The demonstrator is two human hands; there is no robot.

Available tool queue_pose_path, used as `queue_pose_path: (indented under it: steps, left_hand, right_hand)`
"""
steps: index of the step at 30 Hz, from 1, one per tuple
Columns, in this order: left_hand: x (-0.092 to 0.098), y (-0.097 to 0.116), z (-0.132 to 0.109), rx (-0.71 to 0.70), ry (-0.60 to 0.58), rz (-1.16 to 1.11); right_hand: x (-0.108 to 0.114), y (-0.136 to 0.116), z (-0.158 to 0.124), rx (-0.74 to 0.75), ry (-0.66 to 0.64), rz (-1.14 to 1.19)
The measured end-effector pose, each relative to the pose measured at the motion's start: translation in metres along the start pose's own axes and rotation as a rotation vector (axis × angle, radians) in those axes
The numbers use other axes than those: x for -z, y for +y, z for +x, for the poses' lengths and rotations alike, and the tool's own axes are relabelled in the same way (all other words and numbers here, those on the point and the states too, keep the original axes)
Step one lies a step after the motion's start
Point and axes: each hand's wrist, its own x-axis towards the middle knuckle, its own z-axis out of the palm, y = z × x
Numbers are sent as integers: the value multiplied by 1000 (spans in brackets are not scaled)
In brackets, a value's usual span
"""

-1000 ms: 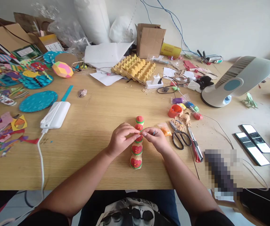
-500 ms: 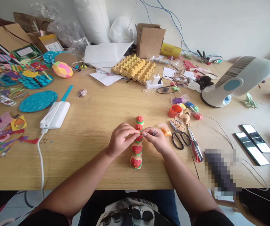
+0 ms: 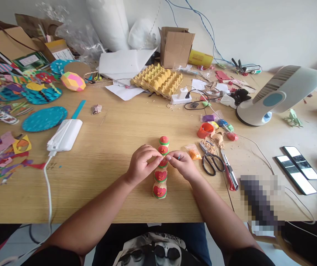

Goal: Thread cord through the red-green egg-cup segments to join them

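Left hand (image 3: 143, 166): we hold it above the row of toys (image 3: 161, 176), fingertips near the right hand (image 3: 184, 164).
Right hand: we hold it opposite, thumb turned inward; whether either hand pinches something small, we cannot tell.
Row of toys: red-faced, edged with green, it runs away from us along the surface (image 3: 114, 147), partly hidden by our fingers.
Scissors (image 3: 213, 162): they lie to our right, between the bag (image 3: 193, 151) and the knife (image 3: 229, 171).
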Motion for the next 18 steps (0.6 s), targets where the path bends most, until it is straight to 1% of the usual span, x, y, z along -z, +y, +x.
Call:
queue_pose_path:
  steps: [5,13,18]
  left_hand:
    - [-1,-1,-1,-15,-5,-4]
    - [-2,1,-1,-17,24,-9]
    - [1,1,0,45,35,-70]
  right_hand:
    - [-1,-1,0,0,-15,20]
    - [-1,-1,1,-21,21,61]
    - [0,0,1,-18,29,64]
